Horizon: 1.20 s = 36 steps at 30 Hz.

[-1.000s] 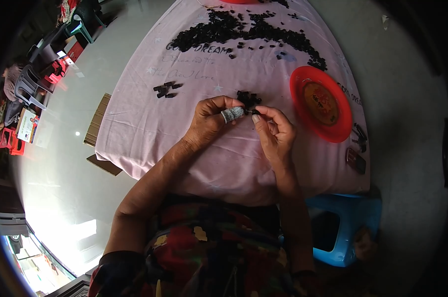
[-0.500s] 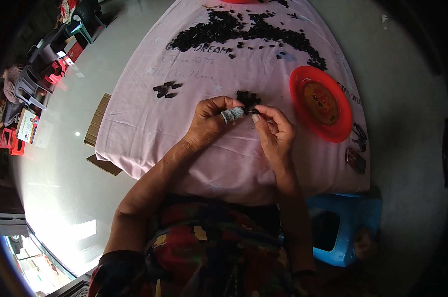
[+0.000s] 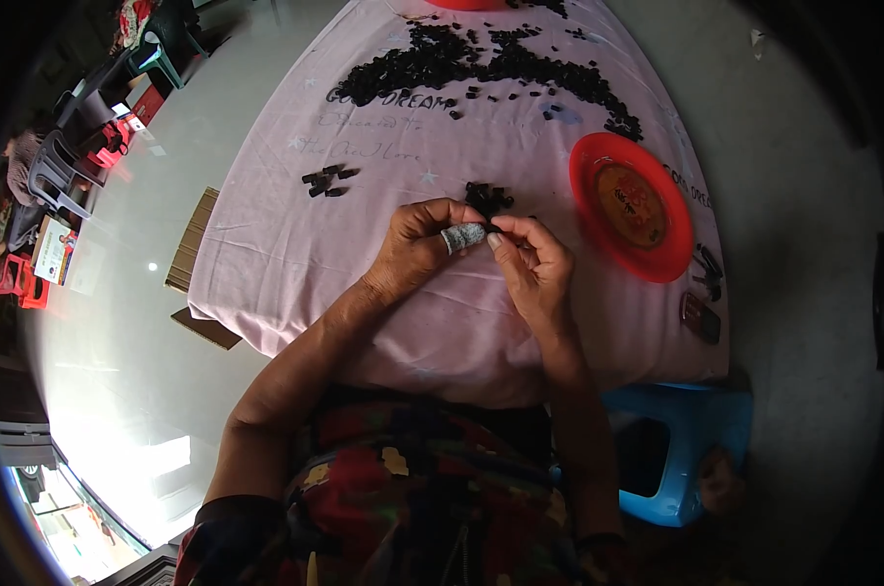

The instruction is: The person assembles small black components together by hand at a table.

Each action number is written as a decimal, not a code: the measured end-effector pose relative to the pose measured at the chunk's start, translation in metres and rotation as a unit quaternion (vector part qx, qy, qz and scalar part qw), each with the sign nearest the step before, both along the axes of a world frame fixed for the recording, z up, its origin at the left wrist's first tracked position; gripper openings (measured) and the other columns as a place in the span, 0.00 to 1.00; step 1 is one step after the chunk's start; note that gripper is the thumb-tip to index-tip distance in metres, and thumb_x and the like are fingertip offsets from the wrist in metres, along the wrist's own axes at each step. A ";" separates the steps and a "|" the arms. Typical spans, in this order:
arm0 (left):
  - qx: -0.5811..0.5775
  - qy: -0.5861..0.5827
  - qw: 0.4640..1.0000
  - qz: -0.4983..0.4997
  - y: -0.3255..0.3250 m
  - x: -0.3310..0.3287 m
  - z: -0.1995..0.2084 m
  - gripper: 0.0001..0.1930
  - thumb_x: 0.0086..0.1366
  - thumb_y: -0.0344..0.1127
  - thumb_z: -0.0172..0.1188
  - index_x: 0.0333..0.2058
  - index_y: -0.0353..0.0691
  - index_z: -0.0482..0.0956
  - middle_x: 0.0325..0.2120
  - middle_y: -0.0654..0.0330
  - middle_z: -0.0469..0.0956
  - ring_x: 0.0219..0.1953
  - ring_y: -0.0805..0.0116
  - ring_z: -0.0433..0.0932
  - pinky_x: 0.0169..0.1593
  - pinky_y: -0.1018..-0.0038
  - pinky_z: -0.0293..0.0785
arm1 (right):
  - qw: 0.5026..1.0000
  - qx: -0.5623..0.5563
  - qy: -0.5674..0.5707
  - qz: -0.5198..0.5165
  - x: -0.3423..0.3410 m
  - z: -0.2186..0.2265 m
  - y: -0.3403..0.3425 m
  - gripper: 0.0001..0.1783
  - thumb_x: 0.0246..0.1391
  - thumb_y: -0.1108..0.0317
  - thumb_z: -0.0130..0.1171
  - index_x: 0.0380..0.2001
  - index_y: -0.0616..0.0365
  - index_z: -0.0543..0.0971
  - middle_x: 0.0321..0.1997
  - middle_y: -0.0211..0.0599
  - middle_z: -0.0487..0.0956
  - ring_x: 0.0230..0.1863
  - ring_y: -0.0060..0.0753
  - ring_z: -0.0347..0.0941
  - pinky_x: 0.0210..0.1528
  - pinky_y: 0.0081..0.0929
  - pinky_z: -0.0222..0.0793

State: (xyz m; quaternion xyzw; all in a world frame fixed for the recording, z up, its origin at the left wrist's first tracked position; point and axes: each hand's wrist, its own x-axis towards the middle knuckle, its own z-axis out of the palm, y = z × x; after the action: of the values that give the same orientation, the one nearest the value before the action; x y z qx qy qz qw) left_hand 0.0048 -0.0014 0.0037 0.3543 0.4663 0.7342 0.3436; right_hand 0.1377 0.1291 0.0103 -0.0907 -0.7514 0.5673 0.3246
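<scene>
A blue stool (image 3: 686, 488) stood to my right, near the front edge of the pink-covered surface (image 3: 295, 264). Over that surface my left hand (image 3: 411, 246) and right hand (image 3: 539, 269) met tip to tip, the thumb and forefinger of each pinched on a small black piece (image 3: 489, 228), mostly hidden by my fingers. A grey sleeve (image 3: 463, 237) wrapped my left thumb. On my right lay a dark phone-like device (image 3: 700, 319), with some slim black things (image 3: 708, 272) just beyond it. A little heap of black pieces (image 3: 488, 197) sat just past my fingertips; a smaller cluster (image 3: 329, 182) lay apart to the left, and a red plate (image 3: 586, 200) rested to the right. Farther off spread a broad scatter of black pieces (image 3: 432, 63), with a red container (image 3: 466, 3) at the far end, cut off by the frame.
</scene>
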 end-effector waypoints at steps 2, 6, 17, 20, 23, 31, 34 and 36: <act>-0.006 0.011 1.000 0.001 -0.001 0.000 0.000 0.05 0.67 0.26 0.60 0.40 0.34 0.81 0.33 0.64 0.80 0.33 0.80 0.73 0.38 0.82 0.69 | 1.000 0.003 0.001 0.002 0.000 0.000 0.000 0.11 0.59 0.78 0.62 0.45 0.67 0.79 0.39 0.29 0.79 0.37 0.12 0.73 0.40 0.11 0.70; -0.008 -0.005 1.000 -0.004 -0.004 -0.002 0.001 0.05 0.66 0.26 0.60 0.40 0.33 0.80 0.33 0.64 0.80 0.33 0.79 0.74 0.39 0.81 0.70 | 1.000 0.003 -0.005 -0.001 -0.001 0.000 -0.002 0.11 0.59 0.78 0.62 0.45 0.66 0.79 0.39 0.29 0.79 0.38 0.12 0.73 0.40 0.11 0.70; -0.020 -0.034 0.999 0.001 -0.004 0.001 0.007 0.05 0.66 0.26 0.60 0.40 0.34 0.79 0.32 0.65 0.79 0.32 0.80 0.73 0.38 0.81 0.70 | 0.999 -0.007 0.051 -0.003 -0.004 -0.005 0.000 0.12 0.55 0.80 0.63 0.44 0.66 0.80 0.36 0.28 0.80 0.23 0.05 0.61 0.23 0.10 0.59; -0.009 -0.023 1.000 -0.001 -0.001 0.000 0.001 0.04 0.67 0.25 0.59 0.39 0.33 0.80 0.31 0.67 0.78 0.32 0.81 0.72 0.38 0.82 0.70 | 0.999 0.005 0.052 0.004 -0.004 -0.007 0.001 0.11 0.56 0.80 0.63 0.44 0.66 0.80 0.37 0.29 0.80 0.24 0.05 0.62 0.24 0.09 0.60; -0.003 -0.003 1.000 -0.008 -0.001 0.000 0.001 0.04 0.67 0.24 0.59 0.38 0.34 0.80 0.32 0.66 0.79 0.33 0.81 0.72 0.39 0.82 0.69 | 0.999 -0.002 0.054 0.004 -0.005 -0.007 0.000 0.11 0.56 0.79 0.62 0.44 0.66 0.80 0.37 0.29 0.80 0.25 0.06 0.64 0.25 0.09 0.62; -0.018 0.034 0.999 0.021 0.000 0.003 0.000 0.05 0.67 0.24 0.58 0.40 0.34 0.80 0.36 0.66 0.79 0.38 0.80 0.74 0.45 0.81 0.71 | 1.000 0.003 0.000 0.008 0.000 -0.002 -0.001 0.10 0.59 0.78 0.61 0.44 0.66 0.77 0.38 0.28 0.77 0.37 0.11 0.70 0.37 0.11 0.68; -0.035 0.066 0.997 0.014 -0.002 0.000 -0.002 0.05 0.67 0.24 0.58 0.41 0.35 0.79 0.36 0.66 0.79 0.39 0.79 0.75 0.47 0.80 0.71 | 0.999 0.028 -0.041 0.000 0.003 0.008 -0.004 0.10 0.59 0.78 0.60 0.44 0.65 0.77 0.38 0.28 0.77 0.37 0.11 0.70 0.37 0.10 0.68; -0.032 0.056 0.998 0.027 -0.002 0.000 -0.003 0.05 0.67 0.25 0.59 0.41 0.35 0.78 0.35 0.67 0.78 0.37 0.80 0.74 0.44 0.81 0.71 | 1.000 0.020 -0.015 -0.016 0.001 0.003 -0.002 0.10 0.59 0.79 0.60 0.44 0.65 0.78 0.38 0.28 0.78 0.38 0.11 0.71 0.37 0.10 0.68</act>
State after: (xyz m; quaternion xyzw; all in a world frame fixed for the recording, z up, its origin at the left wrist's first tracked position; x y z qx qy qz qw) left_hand 0.0044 -0.0032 0.0003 0.3710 0.5173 0.7072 0.3076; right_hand 0.1388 0.1273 0.0137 -0.1048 -0.7660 0.5454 0.3238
